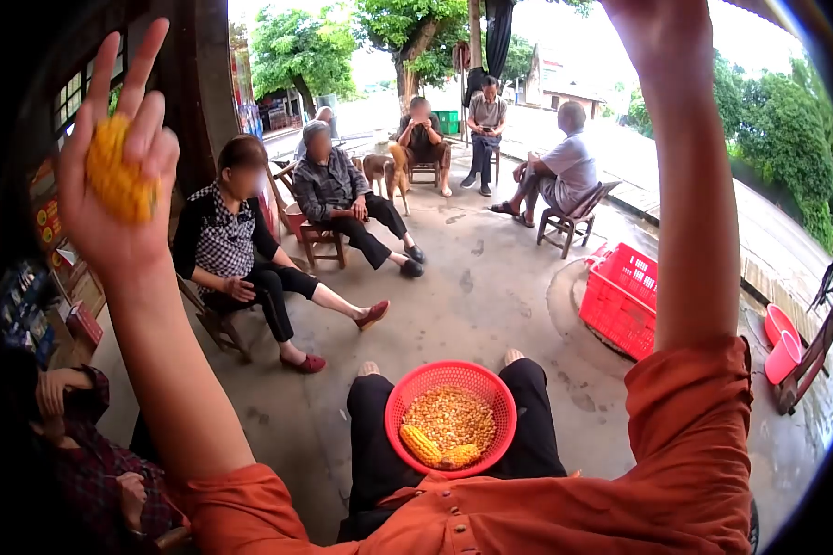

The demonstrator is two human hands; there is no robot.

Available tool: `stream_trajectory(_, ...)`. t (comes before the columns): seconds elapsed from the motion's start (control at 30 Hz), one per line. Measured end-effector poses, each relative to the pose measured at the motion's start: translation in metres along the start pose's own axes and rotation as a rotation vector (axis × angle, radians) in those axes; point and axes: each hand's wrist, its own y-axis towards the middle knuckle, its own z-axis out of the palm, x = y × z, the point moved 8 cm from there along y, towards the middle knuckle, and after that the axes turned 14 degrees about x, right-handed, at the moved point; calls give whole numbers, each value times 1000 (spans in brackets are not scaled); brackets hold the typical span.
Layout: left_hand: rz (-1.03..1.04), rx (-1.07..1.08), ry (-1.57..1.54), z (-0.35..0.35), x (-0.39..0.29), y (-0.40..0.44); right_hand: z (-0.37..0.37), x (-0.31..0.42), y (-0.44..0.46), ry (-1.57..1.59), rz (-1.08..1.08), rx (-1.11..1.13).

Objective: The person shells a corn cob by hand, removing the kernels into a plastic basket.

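Note:
My left hand (125, 176) is raised at the upper left, its fingers curled round a yellow corn cob (120, 171) while two fingers point up. At the top right my right hand (662, 28) is lifted too; its fingers lie beyond the frame's upper edge, so what it holds cannot be seen. On my lap rests a red plastic basket (506, 407), far below both hands. Loose corn kernels (449, 416) fill its bottom, and corn cobs (420, 445) lie on them at the near side.
Several people sit on chairs ahead and to the left, one person (565, 166) at the right. A brown dog (398, 171) stands between them. Stacked red crates (620, 301) are on the floor at the right, with red basins (782, 356) beyond. Another person (111, 453) is close at the lower left.

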Motion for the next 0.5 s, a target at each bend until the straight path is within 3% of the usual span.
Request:
stream_trajectory(0.03, 0, 1, 4, 6, -3, -12, 10, -1, -8, 202, 39, 41)
stream_trajectory(0.1, 17, 44, -96, 23, -4, -38, 82, 3, -24, -4, 22, 576)
stream_trajectory(0.2, -19, -33, -310, 67, 3, -79, 127, -11, -80, -354, 40, 408)
stream_trajectory(0.5, -66, -51, -615, 103, 36, -186, 122, -53, -271, -320, 157, -45)
